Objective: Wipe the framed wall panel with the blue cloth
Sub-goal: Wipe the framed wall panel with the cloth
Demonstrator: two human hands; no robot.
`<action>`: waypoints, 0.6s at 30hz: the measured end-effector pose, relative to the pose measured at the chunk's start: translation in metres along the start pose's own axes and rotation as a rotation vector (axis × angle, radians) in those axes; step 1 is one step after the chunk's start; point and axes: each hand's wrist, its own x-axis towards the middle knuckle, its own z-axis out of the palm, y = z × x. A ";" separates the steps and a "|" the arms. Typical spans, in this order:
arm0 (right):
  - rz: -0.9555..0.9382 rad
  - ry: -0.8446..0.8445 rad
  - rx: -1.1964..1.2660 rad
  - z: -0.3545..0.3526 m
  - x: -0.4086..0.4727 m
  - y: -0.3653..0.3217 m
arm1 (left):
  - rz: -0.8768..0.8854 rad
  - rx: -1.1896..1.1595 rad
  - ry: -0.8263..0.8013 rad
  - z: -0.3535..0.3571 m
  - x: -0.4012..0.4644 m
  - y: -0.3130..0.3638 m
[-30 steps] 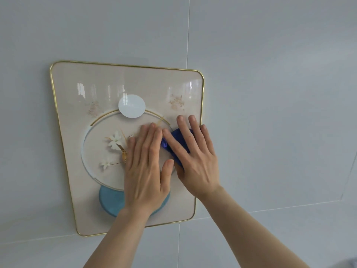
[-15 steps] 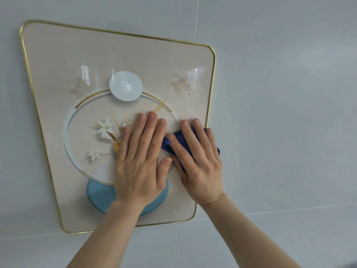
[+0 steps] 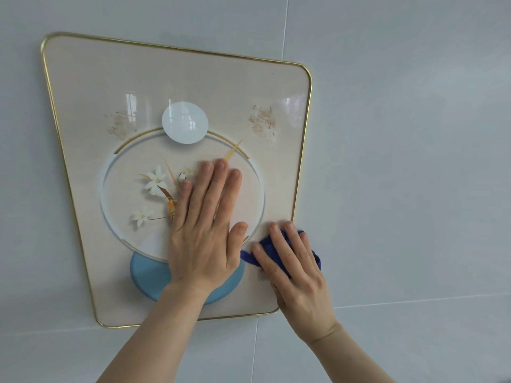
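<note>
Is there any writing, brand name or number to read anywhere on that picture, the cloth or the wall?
None: no words, numbers or logos show anywhere.
Framed wall panel: only artwork, white flowers, a pale disc, a blue oval and two brownish speckled patches that are not lettering.
Blue cloth under the right hand: no visible tag or print.
Left hand and wall tiles: blank.

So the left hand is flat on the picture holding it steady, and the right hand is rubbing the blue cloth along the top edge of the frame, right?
Not quite. In the head view the right hand presses the blue cloth near the panel's lower right corner, not the top edge. The left hand does lie flat on the picture.
</note>
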 end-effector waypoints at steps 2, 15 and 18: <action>0.021 -0.021 -0.008 -0.001 -0.006 -0.003 | -0.002 0.009 0.000 0.002 -0.001 0.000; 0.308 -0.177 0.126 -0.035 -0.064 -0.016 | -0.002 0.051 -0.006 0.005 -0.004 0.000; 0.674 0.038 0.285 -0.055 -0.053 -0.020 | -0.001 0.049 0.001 0.005 -0.004 0.001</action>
